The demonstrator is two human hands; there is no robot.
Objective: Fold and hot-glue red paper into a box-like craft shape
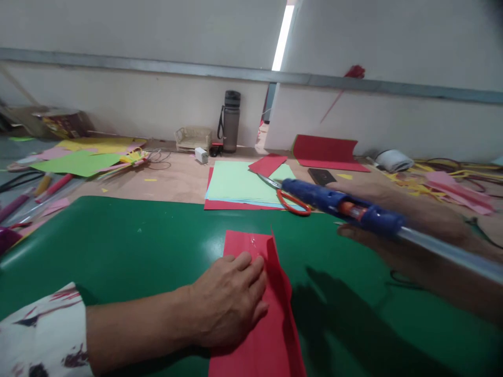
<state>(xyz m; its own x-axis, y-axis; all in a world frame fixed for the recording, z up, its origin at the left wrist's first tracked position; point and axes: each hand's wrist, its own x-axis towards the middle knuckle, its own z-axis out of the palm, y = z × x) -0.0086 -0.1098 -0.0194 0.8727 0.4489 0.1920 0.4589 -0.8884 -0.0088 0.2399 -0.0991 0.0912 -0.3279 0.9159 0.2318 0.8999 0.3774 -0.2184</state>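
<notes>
A folded red paper (251,361) lies lengthwise on the green mat, its right flap standing up. Across it rests my left hand (231,298), fingers bent and close together, holding the sheet down. A clear, glossy streak of glue (253,243) shows near the paper's far end. My right hand (393,225), blurred, is closed around a blue hot glue gun (314,196) raised above the mat at the right. A long translucent glue stick (451,254) sticks out of its back end, and the nozzle points left toward the scissors.
Red-handled scissors (294,204) lie on a stack of pale green sheets (236,180) beyond the green mat (157,235). Behind stand a grey bottle (231,123) and a folded red card (328,152). Coloured papers (82,162) clutter the left; paper scraps (456,191) lie right.
</notes>
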